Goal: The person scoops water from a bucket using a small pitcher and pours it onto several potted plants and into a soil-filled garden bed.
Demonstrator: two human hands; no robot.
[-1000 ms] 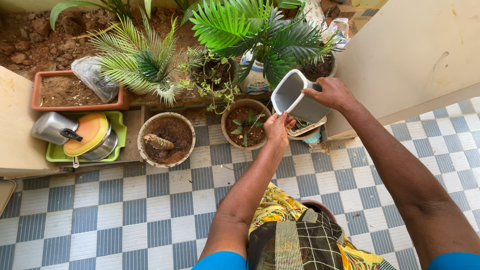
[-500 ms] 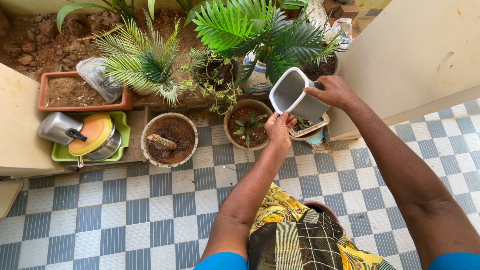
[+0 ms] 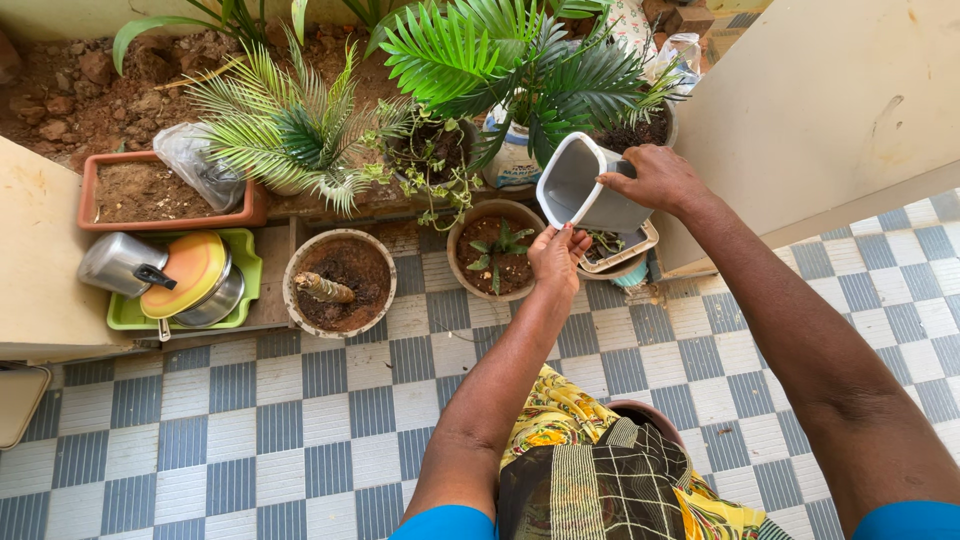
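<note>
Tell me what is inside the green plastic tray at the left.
The green plastic tray holds a steel mug lying on its side and a steel pot covered by a yellow lid. That lid hides the pot's contents.

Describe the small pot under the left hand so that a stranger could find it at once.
Start at the big palm at the top. Just below it, on the checked floor, stands a round clay pot, by the left hand. It alone holds a tiny green seedling; the pot beside it holds a bare stump.
</note>
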